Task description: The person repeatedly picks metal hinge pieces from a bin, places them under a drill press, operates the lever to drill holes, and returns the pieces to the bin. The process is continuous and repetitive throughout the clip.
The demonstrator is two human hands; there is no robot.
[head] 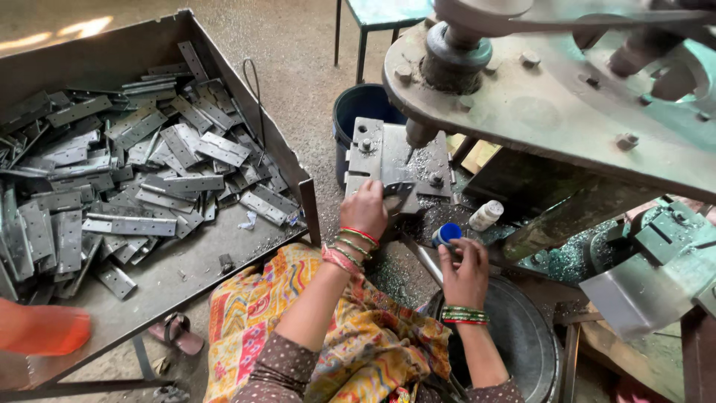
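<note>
My left hand (365,210) grips a small grey metal hinge piece (397,192) and holds it on the steel jig plate (373,153) under the drill bit (409,153) of a big green drill press (567,104). My right hand (464,275) rests on the machine's lever (424,257), just below a small bottle with a blue cap (447,233). Bangles circle both wrists. Metal shavings lie on the plate around the bit.
A large metal tray (186,269) at left holds several grey hinge plates (134,179). A dark blue bucket (362,108) stands behind the jig. A white bottle (486,215) lies right of it. A round black basin (522,336) sits under my right arm. An orange sleeve (41,328) shows at lower left.
</note>
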